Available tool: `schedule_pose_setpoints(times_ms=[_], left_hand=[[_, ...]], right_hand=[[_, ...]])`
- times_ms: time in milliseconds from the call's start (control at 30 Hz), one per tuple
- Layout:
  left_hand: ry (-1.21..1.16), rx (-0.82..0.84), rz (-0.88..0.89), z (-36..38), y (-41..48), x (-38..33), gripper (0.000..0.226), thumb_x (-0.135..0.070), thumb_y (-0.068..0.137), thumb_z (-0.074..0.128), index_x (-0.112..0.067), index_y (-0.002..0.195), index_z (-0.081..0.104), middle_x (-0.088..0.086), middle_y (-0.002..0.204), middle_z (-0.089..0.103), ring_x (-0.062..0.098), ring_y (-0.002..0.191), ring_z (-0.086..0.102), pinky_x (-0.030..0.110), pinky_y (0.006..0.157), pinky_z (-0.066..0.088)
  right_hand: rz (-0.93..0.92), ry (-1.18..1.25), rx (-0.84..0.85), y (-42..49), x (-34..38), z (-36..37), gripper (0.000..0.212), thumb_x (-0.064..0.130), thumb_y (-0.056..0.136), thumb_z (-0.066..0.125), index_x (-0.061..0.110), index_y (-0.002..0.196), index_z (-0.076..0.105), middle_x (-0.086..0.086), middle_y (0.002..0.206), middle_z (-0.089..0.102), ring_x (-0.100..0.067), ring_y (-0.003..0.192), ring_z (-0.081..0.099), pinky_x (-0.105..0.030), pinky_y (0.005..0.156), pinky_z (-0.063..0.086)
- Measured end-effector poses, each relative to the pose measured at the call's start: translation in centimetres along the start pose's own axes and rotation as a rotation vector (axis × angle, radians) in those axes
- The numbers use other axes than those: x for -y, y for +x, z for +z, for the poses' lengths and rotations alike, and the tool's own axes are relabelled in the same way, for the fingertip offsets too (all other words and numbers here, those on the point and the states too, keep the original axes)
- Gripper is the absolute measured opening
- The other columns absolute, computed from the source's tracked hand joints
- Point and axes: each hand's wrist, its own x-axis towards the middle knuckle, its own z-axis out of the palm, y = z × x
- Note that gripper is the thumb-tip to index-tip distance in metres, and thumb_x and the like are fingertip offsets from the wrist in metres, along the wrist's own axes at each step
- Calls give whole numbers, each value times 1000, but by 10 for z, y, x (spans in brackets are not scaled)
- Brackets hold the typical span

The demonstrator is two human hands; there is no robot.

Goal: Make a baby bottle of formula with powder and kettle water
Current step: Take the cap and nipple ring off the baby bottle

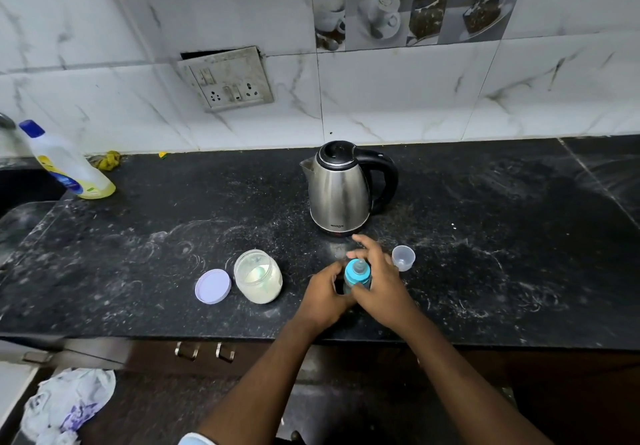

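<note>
1. Baby bottle (356,276) stands upright on the near middle of the black counter (502,236), directly in front of the kettle, close enough to the person that both arms reach it with bent wrists.
2. Left hand (325,294) wraps around the bottle body from the left, fingers closed on it; this looks like a steadying hold so the bottle cannot spin or tip.
3. Right hand (379,278) curls over the blue collar and teat from the right, thumb and fingers closed on the top while the forefinger sticks out toward the kettle. My reading is a twist of the cap, though I cannot tell whether it is going on or coming off, nor whether the bottle has anything inside.
4. Steel kettle (341,190) sits just beyond the hands with its lid shut, spout to the left and handle to the right, which suits a right-hand lift.
5. Clear bottle cap (403,257) rests open side up just right of the right hand, set aside within reach for capping the teat later.
6. Powder jar (258,276) stands open to the left of the hands, with pale powder low inside; its lilac lid (213,286) lies flat touching or just beside it on the left, so the jar stays ready for scooping.
7. Yellow cleaner bottle (69,164) leans at the far left by the sink edge, well apart from the work.
</note>
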Motion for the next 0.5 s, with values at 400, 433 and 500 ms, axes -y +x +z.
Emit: schedule_pose_setpoints(times_ms=[400,433,500], left_hand=[[1,17,-37,4,4,9,51,-19,74,93,-28,120,71,-14,116,77,1,109,71,26,100,54],[-4,19,-41,4,4,9,52,-19,74,93,-28,120,71,-15,116,77,1,109,71,26,100,53],[-4,22,-49,4,4,10,52,-20,74,93,-29,120,71,-15,116,77,2,110,71,25,100,53]], right_hand=[[58,68,-413,-11,-8,-54,62,22,85,85,30,137,53,10,125,66,-10,118,62,-28,98,49],[80,-14,-408,-16,-15,-63,56,24,85,85,25,133,57,9,121,66,-15,115,61,-32,95,50],[110,-208,-337,-24,-32,-71,47,26,86,84,18,127,63,4,117,67,-19,111,57,-34,91,49]])
